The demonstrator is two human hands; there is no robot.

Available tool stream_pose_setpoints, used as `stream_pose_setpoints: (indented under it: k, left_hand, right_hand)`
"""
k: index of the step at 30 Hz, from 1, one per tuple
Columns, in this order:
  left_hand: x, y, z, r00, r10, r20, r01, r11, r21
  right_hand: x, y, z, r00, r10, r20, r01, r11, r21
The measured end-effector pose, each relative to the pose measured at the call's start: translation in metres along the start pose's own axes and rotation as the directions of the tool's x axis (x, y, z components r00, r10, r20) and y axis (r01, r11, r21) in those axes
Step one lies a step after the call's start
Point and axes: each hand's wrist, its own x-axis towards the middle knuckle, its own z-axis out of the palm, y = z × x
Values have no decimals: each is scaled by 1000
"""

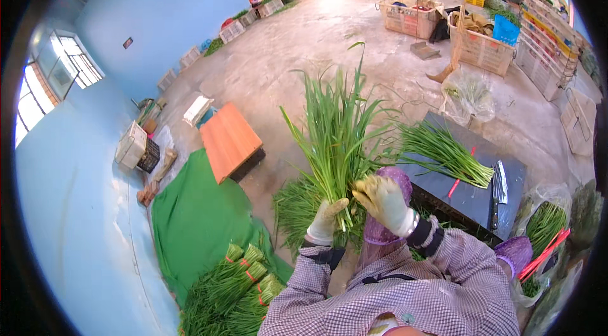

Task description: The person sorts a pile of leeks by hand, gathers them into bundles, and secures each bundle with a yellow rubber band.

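Note:
My left hand (325, 222), in a pale work glove, grips the lower stems of a loose bunch of garlic chives (334, 139). The long green leaves fan out away from me. My right hand (384, 202), gloved too, is beside the stems with its fingers curled together; whatever they pinch is too small to make out. Below the bunch lies a heap of loose chives (292, 209), partly hidden by my left hand and the bunch.
On the dark board (430, 181) at right lie cut chives (443, 152), a red tie (453, 188) and a knife (500, 187). Tied bundles (244, 279) rest on a green cloth (196, 209) at left. An orange-topped low table (231, 139) and crates (411, 17) stand farther off.

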Motion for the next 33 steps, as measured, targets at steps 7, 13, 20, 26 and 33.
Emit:
stream_pose_setpoints:
  k: [7,13,20,26,33]
  left_hand:
    - [11,14,40,996,39,86,-62,954,295]
    - [21,-9,96,955,30,295,-216,755,619]
    - [9,-38,138,868,-137,477,-492,-108,864]
    - [0,-54,140,800,-238,550,-600,-311,737]
    - [-6,-82,120,833,-220,507,-461,228,857]
  right_hand:
    - [-48,20,-98,964,254,84,-267,899,346]
    - [-71,78,-122,951,308,36,-280,806,522]
    - [-139,92,-125,919,395,11,23,-81,996]
    - [-156,99,-166,847,500,-181,268,-106,958]
    - [-188,121,-177,667,744,-33,152,-92,984]
